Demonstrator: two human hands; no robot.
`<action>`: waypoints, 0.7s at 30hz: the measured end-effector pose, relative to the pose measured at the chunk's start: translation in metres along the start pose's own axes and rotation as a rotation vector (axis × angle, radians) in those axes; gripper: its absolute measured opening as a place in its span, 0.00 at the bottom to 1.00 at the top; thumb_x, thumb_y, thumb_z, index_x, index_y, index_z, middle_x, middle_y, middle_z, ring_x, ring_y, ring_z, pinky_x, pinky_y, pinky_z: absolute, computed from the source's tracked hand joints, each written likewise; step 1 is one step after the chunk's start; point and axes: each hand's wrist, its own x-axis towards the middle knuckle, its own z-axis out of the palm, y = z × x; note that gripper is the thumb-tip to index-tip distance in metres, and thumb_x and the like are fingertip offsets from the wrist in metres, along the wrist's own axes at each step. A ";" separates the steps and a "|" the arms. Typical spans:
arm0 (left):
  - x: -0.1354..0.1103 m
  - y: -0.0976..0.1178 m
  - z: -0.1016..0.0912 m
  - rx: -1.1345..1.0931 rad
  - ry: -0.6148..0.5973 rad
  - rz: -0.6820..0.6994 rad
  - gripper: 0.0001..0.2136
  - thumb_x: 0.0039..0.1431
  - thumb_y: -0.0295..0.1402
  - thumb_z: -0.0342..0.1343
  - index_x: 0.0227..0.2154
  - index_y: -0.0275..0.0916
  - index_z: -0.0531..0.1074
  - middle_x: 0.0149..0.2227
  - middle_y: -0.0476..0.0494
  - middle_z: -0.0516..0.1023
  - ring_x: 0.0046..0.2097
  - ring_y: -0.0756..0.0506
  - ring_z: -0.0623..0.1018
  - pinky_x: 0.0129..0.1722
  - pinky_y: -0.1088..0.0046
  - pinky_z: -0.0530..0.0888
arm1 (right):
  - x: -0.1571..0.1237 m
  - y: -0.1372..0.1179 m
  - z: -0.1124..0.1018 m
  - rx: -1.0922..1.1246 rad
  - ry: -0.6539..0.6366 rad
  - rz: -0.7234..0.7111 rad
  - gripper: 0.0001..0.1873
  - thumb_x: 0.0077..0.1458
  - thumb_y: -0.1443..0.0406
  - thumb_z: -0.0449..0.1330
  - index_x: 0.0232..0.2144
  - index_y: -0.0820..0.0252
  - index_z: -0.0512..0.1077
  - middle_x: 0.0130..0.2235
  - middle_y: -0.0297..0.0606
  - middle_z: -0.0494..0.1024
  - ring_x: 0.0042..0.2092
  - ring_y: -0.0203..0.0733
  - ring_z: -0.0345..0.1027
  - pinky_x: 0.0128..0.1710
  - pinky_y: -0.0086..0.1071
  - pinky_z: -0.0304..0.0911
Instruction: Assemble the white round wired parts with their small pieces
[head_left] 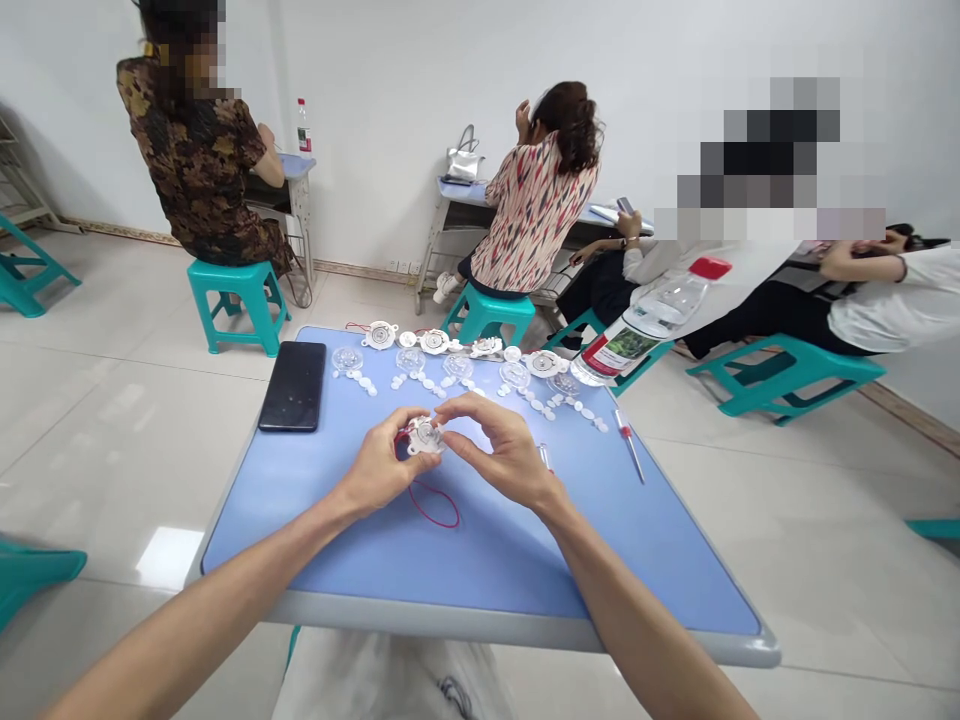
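- Holding small white disc-shaped device (425,437) over tabletop (510,565), in fingers of left hand (379,462).
- At its right edge, with narrowed fingers of right hand (507,452); cannot tell whether gripping.
- Below, with looped red cord (457,510).

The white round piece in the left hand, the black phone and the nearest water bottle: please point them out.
White round piece (426,437): head view, on its face.
Black phone (292,387): head view, middle of its top face.
Nearest water bottle (627,344): head view, on its label.
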 end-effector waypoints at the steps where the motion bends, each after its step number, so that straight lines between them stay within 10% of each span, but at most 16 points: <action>1: 0.000 0.000 0.000 -0.014 -0.012 0.000 0.23 0.49 0.33 0.63 0.49 0.35 0.69 0.43 0.42 0.77 0.42 0.45 0.75 0.44 0.70 0.70 | 0.000 0.000 0.001 -0.009 0.001 -0.002 0.10 0.60 0.67 0.59 0.44 0.53 0.71 0.38 0.38 0.77 0.41 0.42 0.72 0.45 0.40 0.68; 21: 0.001 -0.003 0.001 -0.031 -0.047 0.041 0.21 0.51 0.31 0.63 0.49 0.38 0.71 0.43 0.44 0.78 0.43 0.44 0.76 0.45 0.69 0.71 | -0.005 0.004 0.004 -0.066 -0.036 0.024 0.25 0.60 0.67 0.57 0.58 0.50 0.57 0.38 0.36 0.75 0.41 0.41 0.72 0.45 0.39 0.69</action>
